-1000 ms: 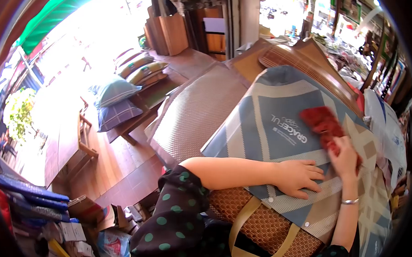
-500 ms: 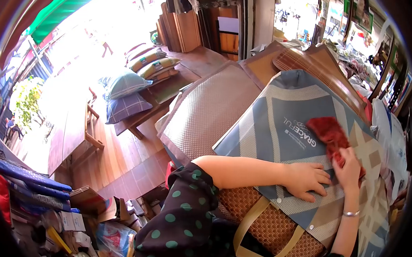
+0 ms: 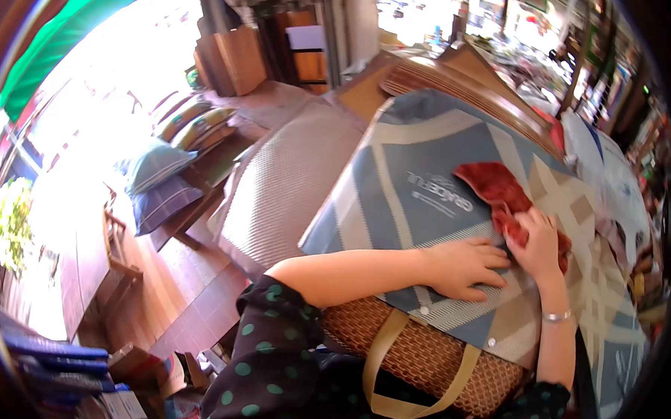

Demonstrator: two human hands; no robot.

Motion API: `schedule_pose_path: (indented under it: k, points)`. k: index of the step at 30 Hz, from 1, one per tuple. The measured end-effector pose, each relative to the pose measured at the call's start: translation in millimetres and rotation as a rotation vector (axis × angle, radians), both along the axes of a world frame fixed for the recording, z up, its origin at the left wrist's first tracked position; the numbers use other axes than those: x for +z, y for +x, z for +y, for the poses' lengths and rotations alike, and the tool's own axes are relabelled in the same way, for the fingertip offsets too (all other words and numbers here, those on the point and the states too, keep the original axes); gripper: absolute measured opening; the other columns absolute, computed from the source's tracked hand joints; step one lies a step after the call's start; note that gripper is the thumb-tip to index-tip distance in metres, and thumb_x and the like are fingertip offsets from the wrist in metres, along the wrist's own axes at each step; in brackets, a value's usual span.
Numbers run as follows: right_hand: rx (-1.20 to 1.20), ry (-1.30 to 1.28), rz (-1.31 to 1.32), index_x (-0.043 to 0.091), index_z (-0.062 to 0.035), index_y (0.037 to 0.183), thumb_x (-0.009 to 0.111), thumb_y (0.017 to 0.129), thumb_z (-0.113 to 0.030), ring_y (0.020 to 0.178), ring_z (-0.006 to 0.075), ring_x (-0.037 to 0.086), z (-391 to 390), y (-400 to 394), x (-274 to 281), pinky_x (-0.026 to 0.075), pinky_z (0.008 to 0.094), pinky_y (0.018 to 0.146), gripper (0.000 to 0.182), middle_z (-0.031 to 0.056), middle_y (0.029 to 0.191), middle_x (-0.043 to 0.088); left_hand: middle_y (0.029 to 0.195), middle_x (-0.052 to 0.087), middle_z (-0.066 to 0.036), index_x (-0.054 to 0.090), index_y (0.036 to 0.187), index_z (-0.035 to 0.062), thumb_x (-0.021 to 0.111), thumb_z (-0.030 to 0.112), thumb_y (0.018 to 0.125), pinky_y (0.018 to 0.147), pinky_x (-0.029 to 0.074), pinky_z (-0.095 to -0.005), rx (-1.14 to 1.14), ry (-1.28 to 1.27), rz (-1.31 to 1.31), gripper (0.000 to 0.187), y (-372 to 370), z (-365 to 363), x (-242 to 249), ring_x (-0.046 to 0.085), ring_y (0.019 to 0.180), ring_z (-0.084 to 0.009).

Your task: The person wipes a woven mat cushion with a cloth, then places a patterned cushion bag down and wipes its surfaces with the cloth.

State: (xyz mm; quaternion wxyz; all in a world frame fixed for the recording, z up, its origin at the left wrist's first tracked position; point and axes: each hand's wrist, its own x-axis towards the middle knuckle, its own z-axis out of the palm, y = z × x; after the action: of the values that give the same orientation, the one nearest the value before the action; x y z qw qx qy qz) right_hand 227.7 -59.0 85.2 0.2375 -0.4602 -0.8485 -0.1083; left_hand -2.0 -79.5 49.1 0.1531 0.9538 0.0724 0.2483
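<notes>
A flat blue-grey bag (image 3: 397, 163) with pale stripes and the printed word "GRACEFUL" lies across the pile in front of me. My left hand (image 3: 468, 268) rests flat on its lower half, fingers apart. Just to the right, my right hand (image 3: 532, 240) grips a dark red cloth (image 3: 497, 185) against the bag; one end of the cloth spreads toward the print. At the bag's near edge, with its snap buttons, a brown woven mat (image 3: 426, 356) shows. Tan handles (image 3: 377, 361) loop toward my body over it.
A silvery-brown textured bag (image 3: 284, 177) and brown slatted mats (image 3: 460, 91) lie beyond. Pillows (image 3: 160, 202) are stacked on a low wooden bench at the left. White plastic bags (image 3: 606, 176) hang at the right. Boxes (image 3: 130, 361) crowd the lower left.
The view has turned, so the whole scene sits further left. My right hand still holds the cloth, which was blurred and is now sharper. My left hand stays on the bag.
</notes>
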Motion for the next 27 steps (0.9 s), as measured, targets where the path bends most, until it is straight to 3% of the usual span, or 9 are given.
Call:
schedule_pose_path:
  k: [3,7,8,11,15,19,21,24,27]
  points:
    - [-0.285,0.136,-0.059,0.068,-0.0112,0.101,0.074,0.080,-0.029,0.100,0.0325,0.057,38,38,-12,0.042,0.0450,0.090,0.028,0.0101,0.099,0.059,0.145,0.051,-0.018,0.062,0.132,0.0139,0.064,0.033,0.092,0.117,0.028,-0.0489,0.013,0.010,0.011,0.045,-1,-3,-1,0.042,0.139,-0.0329]
    - [-0.601,0.284,-0.099,0.068,-0.0133,0.103,0.074,0.082,-0.033,0.123,0.0336,0.052,66,65,-13,0.041,0.0544,0.099,0.030,0.0099,0.131,0.058,0.147,0.050,-0.018,0.061,0.134,0.0138,0.063,0.032,0.094,0.118,0.029,-0.0475,0.049,0.013,0.024,0.044,-2,-4,4,0.042,0.140,-0.0327]
    - [-0.602,0.089,-0.041,0.068,-0.0139,0.104,0.074,0.082,-0.035,0.129,0.0340,0.050,68,62,-12,0.039,0.0588,0.101,0.030,0.0097,0.141,0.054,0.147,0.050,-0.018,0.061,0.134,0.0138,0.063,0.032,0.094,0.118,0.029,-0.0475,0.037,0.016,0.021,0.044,-2,-4,4,0.042,0.140,-0.0327]
    - [-0.293,-0.187,0.064,0.070,-0.0134,0.097,0.074,0.081,-0.035,0.119,0.0358,0.058,42,29,2,0.042,0.0562,0.099,0.027,0.0138,0.127,0.064,0.146,0.050,-0.018,0.061,0.135,0.0137,0.063,0.032,0.094,0.118,0.028,-0.0478,0.040,0.009,0.018,0.045,-2,-2,4,0.042,0.140,-0.0329]
    - [0.161,-0.192,0.140,0.068,-0.0105,0.099,0.075,0.080,-0.028,0.124,0.0354,0.056,-3,-11,-1,0.041,0.0474,0.103,0.027,0.0168,0.131,0.062,0.146,0.051,-0.019,0.061,0.135,0.0142,0.063,0.032,0.094,0.119,0.027,-0.0483,0.050,0.017,0.046,0.045,-2,-4,6,0.042,0.140,-0.0332]
    - [-0.210,-0.280,0.046,0.066,-0.0103,0.099,0.072,0.084,-0.030,0.120,0.0327,0.058,38,21,8,0.042,0.0517,0.099,0.025,0.0105,0.126,0.065,0.145,0.051,-0.019,0.061,0.135,0.0142,0.063,0.032,0.094,0.119,0.027,-0.0483,0.056,0.019,0.032,0.045,-1,-5,3,0.042,0.140,-0.0331]
    - [-0.414,0.184,0.008,0.066,-0.0114,0.098,0.071,0.085,-0.033,0.117,0.0317,0.059,68,57,-17,0.043,0.0542,0.094,0.026,0.0083,0.122,0.065,0.145,0.051,-0.019,0.061,0.135,0.0141,0.063,0.032,0.094,0.119,0.027,-0.0483,0.056,0.019,0.031,0.045,-1,-5,2,0.042,0.140,-0.0331]
    - [-0.566,0.113,-0.010,0.066,-0.0126,0.100,0.072,0.084,-0.034,0.119,0.0309,0.058,72,54,-6,0.042,0.0540,0.095,0.028,0.0079,0.124,0.064,0.145,0.051,-0.019,0.061,0.135,0.0139,0.063,0.032,0.094,0.119,0.028,-0.0482,0.059,0.027,0.024,0.045,-3,-3,3,0.042,0.140,-0.0330]
    - [-0.350,-0.085,-0.021,0.066,-0.0123,0.103,0.073,0.084,-0.035,0.120,0.0319,0.058,45,27,-3,0.041,0.0533,0.098,0.030,0.0108,0.128,0.064,0.145,0.051,-0.019,0.061,0.134,0.0137,0.063,0.032,0.094,0.118,0.029,-0.0481,0.048,0.027,0.010,0.044,-1,-2,2,0.043,0.139,-0.0328]
